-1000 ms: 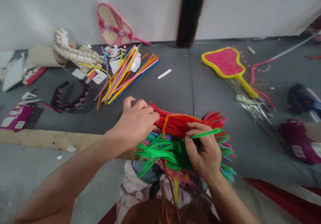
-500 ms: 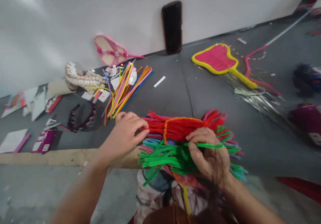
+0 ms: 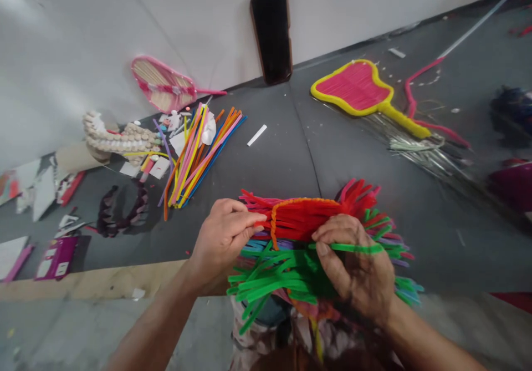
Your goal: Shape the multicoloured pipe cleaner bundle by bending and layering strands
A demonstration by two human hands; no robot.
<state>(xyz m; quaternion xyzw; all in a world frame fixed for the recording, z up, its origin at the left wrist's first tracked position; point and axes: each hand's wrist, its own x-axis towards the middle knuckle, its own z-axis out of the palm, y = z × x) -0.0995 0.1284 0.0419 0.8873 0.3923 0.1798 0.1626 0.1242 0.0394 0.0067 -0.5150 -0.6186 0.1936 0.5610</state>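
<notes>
Bunches of pipe cleaners lie at the table's front edge. An orange twisted strand [image 3: 273, 224] runs around the red pipe cleaners [image 3: 305, 221]. My left hand [image 3: 226, 232] pinches the left ends of the red pipe cleaners between thumb and fingertips. Just in front, loose green pipe cleaners [image 3: 274, 279] spread over blue and purple ones. My right hand [image 3: 357, 260] is closed on one green pipe cleaner [image 3: 357, 248], held level between thumb and fingers. Its fingertips rest close to the red bunch and hide part of it.
Mixed loose pipe cleaners [image 3: 195, 166] lie left of centre, near a dark headband [image 3: 143, 199]. A phone [image 3: 272, 32] leans on the wall. A pink and yellow fan shape [image 3: 353, 89] lies at the right beside bare wires [image 3: 440, 163]. A purple box [image 3: 56, 257] sits at the left edge.
My left hand has shifted right and its fingertips reach further onto the red pipe cleaners. My right hand keeps the green pipe cleaner. The camera view has turned slightly.
</notes>
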